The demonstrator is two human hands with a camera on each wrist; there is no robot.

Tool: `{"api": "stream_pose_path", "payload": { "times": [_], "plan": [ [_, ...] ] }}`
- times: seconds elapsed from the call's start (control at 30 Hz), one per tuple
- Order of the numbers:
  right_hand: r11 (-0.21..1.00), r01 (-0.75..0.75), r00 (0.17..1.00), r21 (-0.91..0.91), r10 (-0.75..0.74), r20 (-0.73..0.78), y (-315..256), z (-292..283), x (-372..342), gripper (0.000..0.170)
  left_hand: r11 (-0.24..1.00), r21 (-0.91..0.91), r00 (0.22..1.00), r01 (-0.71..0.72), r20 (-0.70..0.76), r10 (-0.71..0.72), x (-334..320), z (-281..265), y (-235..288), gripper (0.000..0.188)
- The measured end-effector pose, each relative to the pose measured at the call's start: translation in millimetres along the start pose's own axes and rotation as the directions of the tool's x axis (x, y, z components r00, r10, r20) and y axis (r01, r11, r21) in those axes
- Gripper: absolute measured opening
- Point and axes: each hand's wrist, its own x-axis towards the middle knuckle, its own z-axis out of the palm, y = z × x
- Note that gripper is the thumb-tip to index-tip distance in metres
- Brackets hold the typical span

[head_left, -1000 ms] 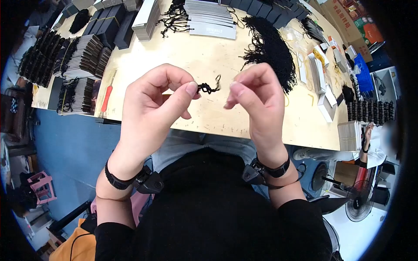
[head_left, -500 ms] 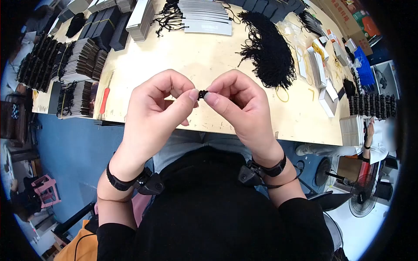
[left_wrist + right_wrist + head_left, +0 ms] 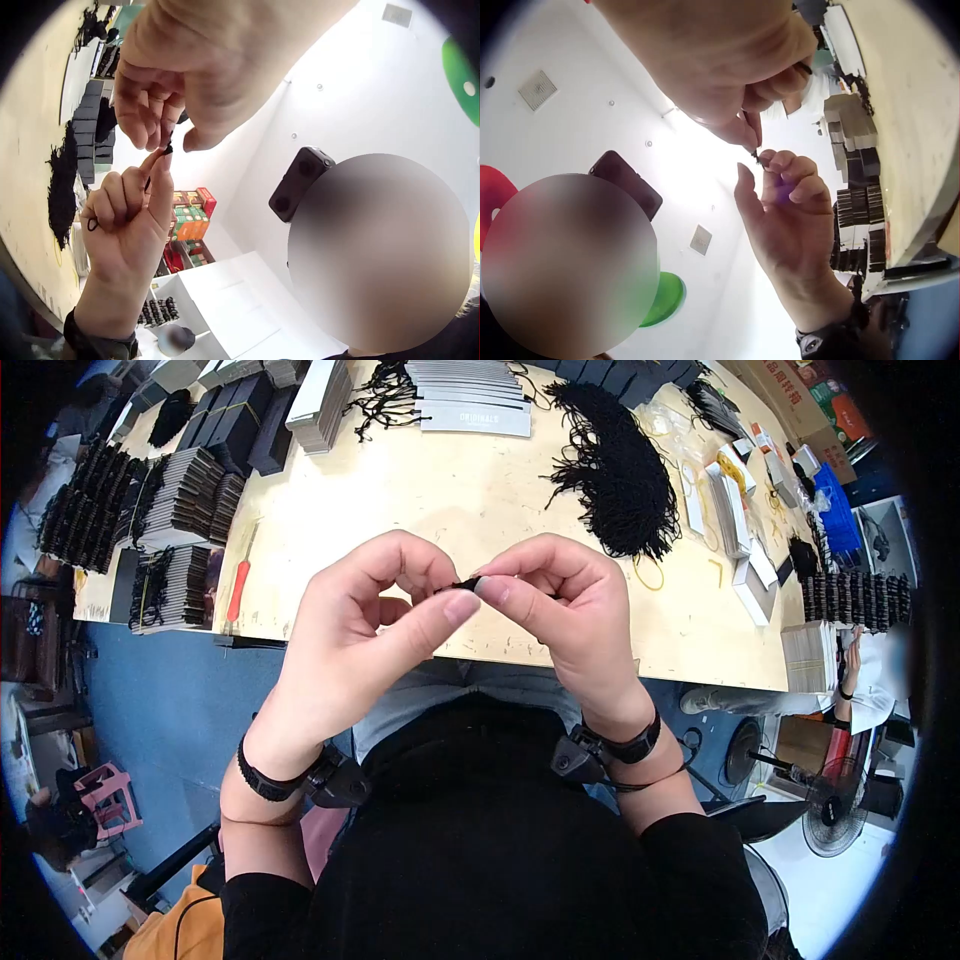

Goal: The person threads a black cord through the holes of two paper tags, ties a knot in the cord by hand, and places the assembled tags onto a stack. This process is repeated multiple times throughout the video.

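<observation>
In front of the body, my right hand (image 3: 570, 600) pinches a small knotted black cord (image 3: 465, 584) between thumb and forefinger. A thin loop of cord (image 3: 93, 223) pokes out beside its curled lower fingers in the left wrist view. My left hand (image 3: 365, 625) is right at the cord's other end, fingers bent loosely. In the right wrist view its thumb (image 3: 745, 176) stands apart from its fingertips, and the cord's end (image 3: 759, 159) reaches its forefinger. Most of the cord is hidden by the fingers.
Beyond the hands on the wooden table (image 3: 430, 490) lie a heap of black cords (image 3: 620, 470) and a row of grey tags (image 3: 475, 418). Stacks of corded tags (image 3: 185, 490) and a red-handled tool (image 3: 239, 590) are at left; a white box (image 3: 755, 595) is at right.
My right hand has come in from the right and taken hold of the cord. My left thumb, earlier pinching the knot, has come away from the left forefinger.
</observation>
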Motion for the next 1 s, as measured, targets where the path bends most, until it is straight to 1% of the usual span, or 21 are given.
{"api": "stream_pose_path", "payload": {
  "times": [0.03,0.1,0.17,0.23,0.3,0.37,0.4,0.47,0.5,0.57,0.6,0.63,0.67,0.73,0.77,0.8,0.83,0.87,0.9,0.93,1.0],
  "plan": [
    [1.0,0.007,1.0,-0.014,-0.006,0.003,-0.5,-0.5,-0.4,0.012,0.999,0.05,1.0,-0.019,-0.002,0.019,-0.4,1.0,1.0,0.008],
    [1.0,0.013,1.0,-0.028,-0.013,0.007,-1.1,-2.3,-1.0,0.012,0.998,0.058,1.0,0.002,0.005,-0.002,-1.7,-1.2,2.6,0.008],
    [0.997,-0.011,1.0,-0.073,0.013,0.026,-1.4,-4.4,-1.1,0.013,0.998,0.067,1.0,0.023,0.013,-0.024,-2.8,-2.8,1.8,0.008],
    [0.996,-0.016,1.0,-0.083,0.018,0.026,-0.5,-5.1,-1.6,0.013,0.997,0.06,0.999,-0.055,0.003,0.054,-3.9,-3.2,-1.5,0.009],
    [0.995,-0.02,0.999,-0.093,0.023,0.027,0.0,-3.7,-1.8,0.014,0.995,0.078,0.998,-0.058,-0.011,0.059,-5.2,-5.4,-2.0,0.009],
    [0.996,0.024,0.999,-0.085,-0.026,-0.031,0.8,0.6,-1.4,0.014,0.993,0.096,0.998,-0.062,-0.023,0.065,-4.8,-5.5,-1.2,0.009],
    [0.996,0.023,0.999,-0.084,-0.026,-0.032,0.4,0.0,-1.9,0.014,0.995,0.087,0.998,-0.059,-0.011,0.06,-4.7,-4.3,0.2,0.009],
    [0.985,-0.031,0.999,-0.171,0.033,0.006,-0.8,-1.5,-3.1,0.013,0.996,0.077,0.999,-0.053,-0.002,0.054,-5.6,-4.5,1.5,0.009],
    [0.985,-0.03,0.999,-0.171,0.032,0.008,-1.5,-1.0,-2.9,0.013,0.993,0.103,0.998,-0.053,0.028,0.05,-5.8,-5.3,1.9,0.01],
    [0.964,0.02,1.0,-0.266,-0.025,-0.013,-3.8,-0.2,-2.9,0.013,0.99,0.128,0.997,-0.054,0.058,0.047,-4.8,-5.5,0.2,0.011],
    [0.963,0.021,1.0,-0.267,-0.025,-0.014,-5.6,0.4,-2.9,0.013,0.97,0.164,0.984,-0.178,0.044,0.173,-3.0,-4.7,-3.4,0.016],
    [0.964,0.036,0.998,-0.265,-0.046,-0.031,-7.5,1.2,-2.7,0.012,0.933,0.2,0.954,-0.299,0.037,0.297,-1.5,-3.6,-5.2,0.022],
    [0.964,0.051,0.997,-0.263,-0.066,-0.048,-8.4,1.8,-2.6,0.012,0.933,0.2,0.954,-0.3,0.039,0.298,-1.2,-2.0,-3.2,0.022],
    [0.966,0.057,0.996,-0.254,-0.073,-0.057,-7.8,2.3,-1.9,0.011,0.962,0.131,0.971,-0.238,0.046,0.234,-1.4,2.1,2.2,0.034],
    [0.967,0.063,0.995,-0.245,-0.081,-0.064,-7.7,2.6,-1.6,0.011,0.93,0.213,0.954,-0.298,0.029,0.299,0.1,2.7,-1.0,0.031],
    [0.967,0.065,0.995,-0.246,-0.082,-0.062,-8.2,3.2,-2.0,0.011,0.93,0.213,0.953,-0.3,0.028,0.301,0.5,2.9,-2.6,0.031],
    [0.975,0.022,0.998,-0.22,-0.036,-0.06,-9.5,3.9,-2.7,0.011,0.834,0.411,0.919,-0.368,0.026,0.392,1.1,2.8,-3.1,0.026],
    [0.981,-0.017,0.998,-0.195,0.006,-0.057,-11.3,4.4,-2.8,0.011,0.693,0.592,0.875,-0.412,0.046,0.482,2.9,2.8,-3.3,0.02],
    [0.971,-0.041,0.999,-0.236,0.033,-0.04,-11.2,0.8,-3.2,0.012,0.574,0.665,0.799,-0.478,0.059,0.598,6.3,4.7,-3.9,0.016],
    [0.958,-0.051,0.999,-0.282,0.046,-0.025,-10.0,-5.1,-2.6,0.012,0.527,0.709,0.792,-0.468,0.071,0.607,6.4,3.5,-4.7,0.016],
    [0.947,-0.005,0.999,-0.32,-0.008,-0.041,-11.1,-5.2,-5.6,0.013,0.525,0.71,0.803,-0.47,0.096,0.588,7.0,5.1,-5.0,0.015]
  ]
}}
